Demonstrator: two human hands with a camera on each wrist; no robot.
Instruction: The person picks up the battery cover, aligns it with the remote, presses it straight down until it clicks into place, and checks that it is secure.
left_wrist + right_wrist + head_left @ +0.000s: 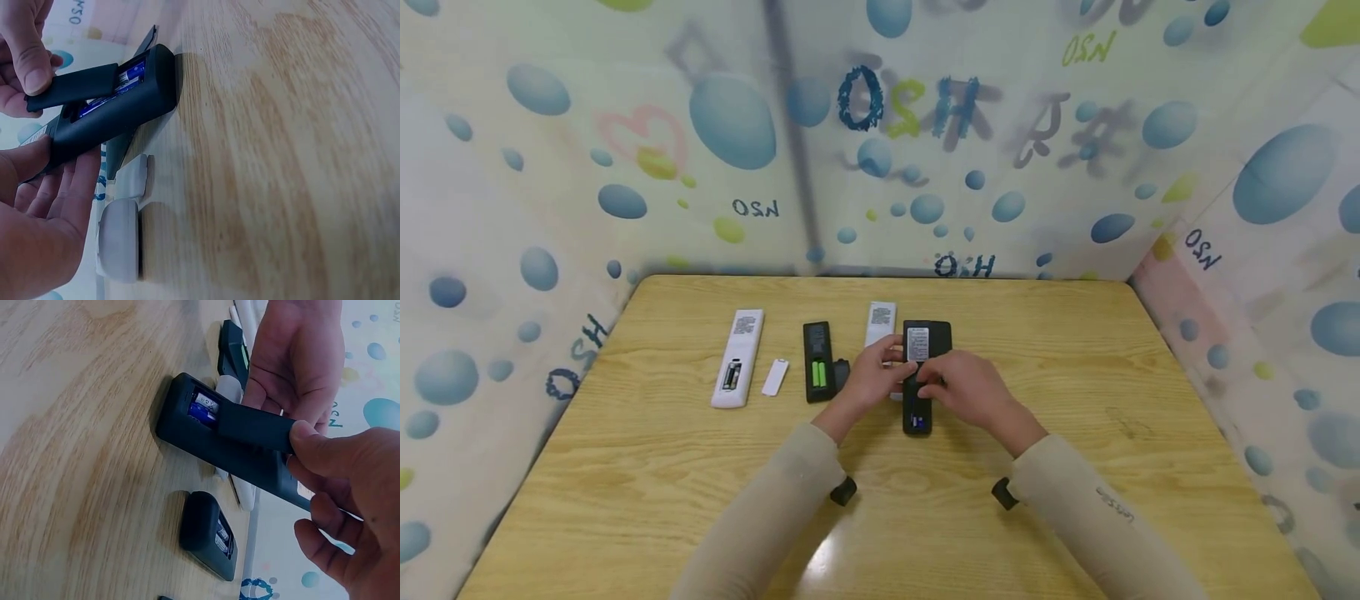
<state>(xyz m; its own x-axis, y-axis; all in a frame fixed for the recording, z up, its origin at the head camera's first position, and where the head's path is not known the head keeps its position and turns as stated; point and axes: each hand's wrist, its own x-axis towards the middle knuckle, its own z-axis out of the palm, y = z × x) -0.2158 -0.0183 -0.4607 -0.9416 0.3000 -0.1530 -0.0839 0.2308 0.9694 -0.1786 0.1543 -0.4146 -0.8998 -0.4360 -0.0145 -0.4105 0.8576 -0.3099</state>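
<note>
This is looking like a small booth. Bubble-printed walls [1052, 233] are enclosing a wood-grain table [940, 542] on three sides.

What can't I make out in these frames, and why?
Head view: much of the right-hand white remote, hidden by the left grip.
Head view: print on the label of the held black remote, too small to read.
Left wrist view: part of the batteries, under the battery cover.
Right wrist view: a dark thing, cut off by the bottom edge.
</note>
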